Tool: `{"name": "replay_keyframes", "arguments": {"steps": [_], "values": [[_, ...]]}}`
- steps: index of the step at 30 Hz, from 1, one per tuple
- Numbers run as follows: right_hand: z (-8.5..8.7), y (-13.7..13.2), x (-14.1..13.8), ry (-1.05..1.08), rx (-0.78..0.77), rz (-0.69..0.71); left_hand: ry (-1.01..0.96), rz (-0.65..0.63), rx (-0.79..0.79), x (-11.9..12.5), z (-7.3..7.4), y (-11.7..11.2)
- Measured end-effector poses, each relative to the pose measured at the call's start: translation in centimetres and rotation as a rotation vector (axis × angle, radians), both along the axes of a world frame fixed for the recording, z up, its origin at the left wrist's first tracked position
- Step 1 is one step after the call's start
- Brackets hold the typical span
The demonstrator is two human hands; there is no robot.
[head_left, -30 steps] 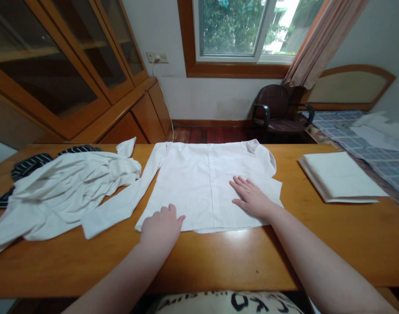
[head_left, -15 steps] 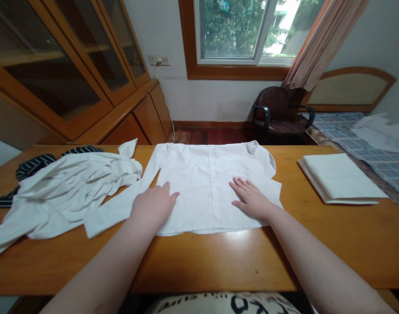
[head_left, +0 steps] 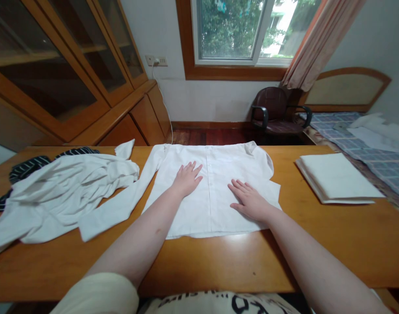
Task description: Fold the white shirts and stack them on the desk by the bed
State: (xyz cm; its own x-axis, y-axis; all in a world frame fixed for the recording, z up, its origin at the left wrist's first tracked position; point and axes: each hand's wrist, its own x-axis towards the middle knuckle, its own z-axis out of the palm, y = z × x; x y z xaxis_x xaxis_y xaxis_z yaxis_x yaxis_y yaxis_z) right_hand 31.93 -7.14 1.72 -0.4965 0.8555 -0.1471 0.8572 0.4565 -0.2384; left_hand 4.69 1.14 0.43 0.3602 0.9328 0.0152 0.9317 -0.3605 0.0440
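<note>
A white button shirt lies flat on the wooden table, its left sleeve stretched out toward the near left. My left hand rests flat on the shirt's upper middle, fingers spread and open. Pressing flat on the shirt's right half is my right hand, its fingers apart and pointing up-left. Neither hand holds anything.
A crumpled heap of white cloth lies at the left over a dark striped garment. A folded white stack sits at the right. A dark chair, a bed and wooden cabinets stand beyond the table.
My left hand slid from the shirt's near hem up and right across the cloth to its upper middle and spread flat. My right hand stayed in place.
</note>
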Motion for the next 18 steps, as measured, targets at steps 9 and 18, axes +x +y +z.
{"name": "replay_keyframes", "arguments": {"steps": [9, 18], "values": [[-0.1, -0.3, 0.0, 0.031, -0.002, -0.006, -0.026, -0.006, -0.058, -0.6, -0.2, 0.2], [0.0, -0.2, 0.2, 0.075, -0.012, -0.01, -0.034, -0.071, -0.089, -1.2, 0.0, -1.0]]}}
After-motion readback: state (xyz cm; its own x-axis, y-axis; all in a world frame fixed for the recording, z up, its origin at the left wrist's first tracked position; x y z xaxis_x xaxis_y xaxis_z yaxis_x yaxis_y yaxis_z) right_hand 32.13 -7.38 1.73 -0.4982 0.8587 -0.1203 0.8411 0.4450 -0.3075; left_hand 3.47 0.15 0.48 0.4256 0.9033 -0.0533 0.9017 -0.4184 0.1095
